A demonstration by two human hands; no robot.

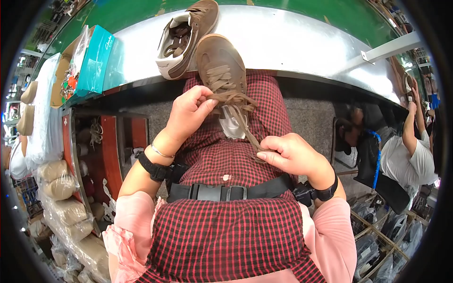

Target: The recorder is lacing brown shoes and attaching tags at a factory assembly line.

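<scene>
A brown lace-up shoe (222, 63) leans against the bench edge above my lap, toe pointing away from me. Its brown shoelace (241, 120) is threaded through the eyelets and gathered in loops near the ankle opening. My left hand (189, 111) pinches the lace at the left of those loops. Lower and to the right, my right hand (293, 152) grips the lace, drawn out toward me. White material (231, 126) shows at the shoe's opening. The matching shoe (181, 43) rests on the bench to the left, its laces bunched inside.
The shiny metal bench (292, 40) runs across in front of me. A teal box (96, 59) with small items stands at its left end. Below it is a red-sided cabinet (108, 162). Wrapped beige bundles (61, 181) stack at left. Another person (406, 153) sits at right.
</scene>
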